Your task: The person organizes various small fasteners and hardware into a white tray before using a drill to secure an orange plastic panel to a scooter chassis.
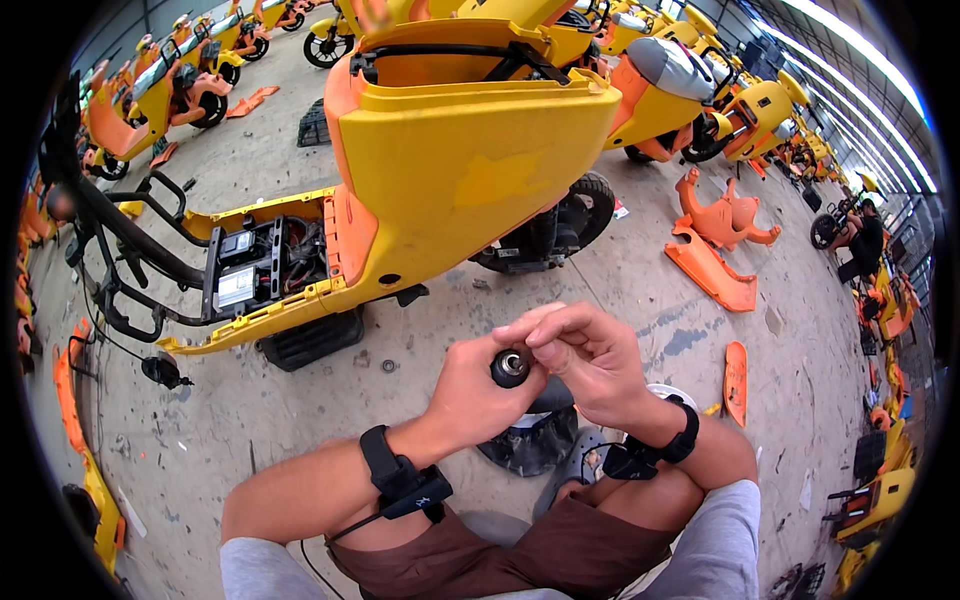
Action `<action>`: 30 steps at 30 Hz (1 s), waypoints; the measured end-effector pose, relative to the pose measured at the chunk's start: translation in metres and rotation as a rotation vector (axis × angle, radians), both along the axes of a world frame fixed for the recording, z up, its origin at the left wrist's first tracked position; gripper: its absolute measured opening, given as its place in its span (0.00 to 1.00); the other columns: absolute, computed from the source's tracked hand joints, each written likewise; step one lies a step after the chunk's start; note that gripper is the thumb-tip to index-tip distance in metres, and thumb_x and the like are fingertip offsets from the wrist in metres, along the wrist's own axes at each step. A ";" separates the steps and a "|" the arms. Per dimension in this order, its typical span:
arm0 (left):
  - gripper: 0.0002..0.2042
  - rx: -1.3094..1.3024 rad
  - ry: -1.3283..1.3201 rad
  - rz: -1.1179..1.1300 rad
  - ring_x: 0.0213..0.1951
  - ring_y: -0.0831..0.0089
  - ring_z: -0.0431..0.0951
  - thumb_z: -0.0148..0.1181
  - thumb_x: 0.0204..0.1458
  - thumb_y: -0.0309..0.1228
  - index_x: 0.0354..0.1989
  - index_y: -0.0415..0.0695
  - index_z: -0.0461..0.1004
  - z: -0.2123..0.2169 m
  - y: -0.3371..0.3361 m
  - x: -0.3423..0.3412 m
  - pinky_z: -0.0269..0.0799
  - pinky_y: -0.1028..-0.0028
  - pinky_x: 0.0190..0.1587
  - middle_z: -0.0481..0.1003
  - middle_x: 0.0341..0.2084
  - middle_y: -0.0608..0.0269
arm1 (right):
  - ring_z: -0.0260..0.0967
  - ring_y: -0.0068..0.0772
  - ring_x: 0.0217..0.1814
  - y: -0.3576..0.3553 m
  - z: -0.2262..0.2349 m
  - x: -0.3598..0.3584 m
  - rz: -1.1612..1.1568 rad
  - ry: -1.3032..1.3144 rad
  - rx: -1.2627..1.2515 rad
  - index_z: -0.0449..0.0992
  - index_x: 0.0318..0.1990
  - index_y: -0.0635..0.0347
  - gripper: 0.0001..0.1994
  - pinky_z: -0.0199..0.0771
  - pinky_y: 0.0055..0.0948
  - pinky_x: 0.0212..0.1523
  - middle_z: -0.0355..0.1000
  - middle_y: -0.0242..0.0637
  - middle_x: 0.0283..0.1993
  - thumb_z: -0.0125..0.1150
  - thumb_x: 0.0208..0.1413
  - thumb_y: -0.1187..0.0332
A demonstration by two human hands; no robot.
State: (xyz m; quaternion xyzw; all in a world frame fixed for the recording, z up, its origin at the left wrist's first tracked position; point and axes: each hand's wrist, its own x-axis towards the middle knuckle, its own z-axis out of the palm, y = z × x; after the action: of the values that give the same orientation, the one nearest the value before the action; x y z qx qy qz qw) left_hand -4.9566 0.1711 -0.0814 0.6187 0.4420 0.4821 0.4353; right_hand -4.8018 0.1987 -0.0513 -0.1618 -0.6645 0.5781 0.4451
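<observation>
My left hand (465, 390) is wrapped around the front end of a black power driver (510, 370), whose metal bit socket points up toward me. Right beside that socket, my right hand (595, 365) has its thumb and index finger pinched together. Whatever lies between those fingertips is too small to make out. Below my hands, a dark rounded part (530, 450) shows between my legs, partly hidden. Just ahead stands a partly stripped scooter (460, 160) with a yellow body, its floor compartment (265, 255) uncovered to show wiring and a silver box.
Orange plastic panels (715, 270) lie on the concrete floor to the right, with a narrow orange piece (736, 385) nearer me. A small dark ring (389, 366) rests on the floor. Rows of yellow scooters fill the background. At far right, a person (866, 235) crouches.
</observation>
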 end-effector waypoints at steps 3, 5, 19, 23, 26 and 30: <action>0.10 0.124 -0.101 0.028 0.29 0.78 0.78 0.63 0.48 0.28 0.36 0.36 0.77 -0.004 0.002 0.006 0.73 0.73 0.33 0.78 0.24 0.51 | 0.70 0.33 0.56 -0.001 -0.001 0.002 0.009 -0.040 0.065 0.70 0.44 0.67 0.05 0.70 0.31 0.57 0.72 0.45 0.51 0.50 0.63 0.79; 0.10 0.116 -0.080 0.019 0.30 0.79 0.78 0.63 0.48 0.28 0.38 0.36 0.77 -0.009 0.004 0.006 0.73 0.73 0.33 0.78 0.25 0.52 | 0.70 0.33 0.57 0.001 -0.005 0.002 -0.033 -0.049 0.100 0.71 0.45 0.67 0.07 0.70 0.31 0.57 0.71 0.45 0.51 0.52 0.62 0.79; 0.08 -0.015 -0.055 0.066 0.24 0.86 0.73 0.64 0.51 0.27 0.26 0.39 0.71 0.004 0.001 0.000 0.67 0.82 0.26 0.74 0.21 0.67 | 0.63 0.33 0.62 0.010 -0.011 0.013 -0.099 -0.258 -0.042 0.65 0.61 0.62 0.19 0.67 0.32 0.57 0.67 0.43 0.59 0.42 0.64 0.73; 0.10 0.045 -0.114 0.116 0.25 0.84 0.74 0.64 0.52 0.27 0.32 0.40 0.67 -0.002 0.003 -0.007 0.68 0.83 0.27 0.73 0.21 0.67 | 0.66 0.34 0.61 0.021 -0.014 0.025 -0.024 -0.545 0.054 0.63 0.63 0.59 0.22 0.65 0.33 0.58 0.73 0.43 0.53 0.49 0.63 0.64; 0.11 -0.013 -0.147 0.145 0.25 0.82 0.76 0.64 0.52 0.26 0.34 0.41 0.64 0.004 0.003 -0.006 0.70 0.82 0.27 0.73 0.22 0.65 | 0.72 0.41 0.50 0.025 -0.029 0.037 -0.072 -0.753 0.411 0.68 0.58 0.58 0.28 0.65 0.37 0.55 0.75 0.42 0.46 0.63 0.54 0.53; 0.15 0.031 -0.183 0.187 0.24 0.80 0.75 0.64 0.52 0.23 0.35 0.41 0.59 -0.003 0.009 -0.001 0.72 0.81 0.28 0.73 0.22 0.63 | 0.71 0.41 0.43 0.029 -0.042 0.045 -0.123 -0.926 0.912 0.72 0.49 0.57 0.31 0.66 0.36 0.47 0.73 0.36 0.37 0.73 0.39 0.51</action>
State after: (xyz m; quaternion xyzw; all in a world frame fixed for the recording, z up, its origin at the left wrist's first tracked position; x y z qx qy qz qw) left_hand -4.9576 0.1800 -0.0846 0.5348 0.4484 0.5818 0.4176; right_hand -4.7569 0.2274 -0.0930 -0.2268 -0.9556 0.0823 0.1691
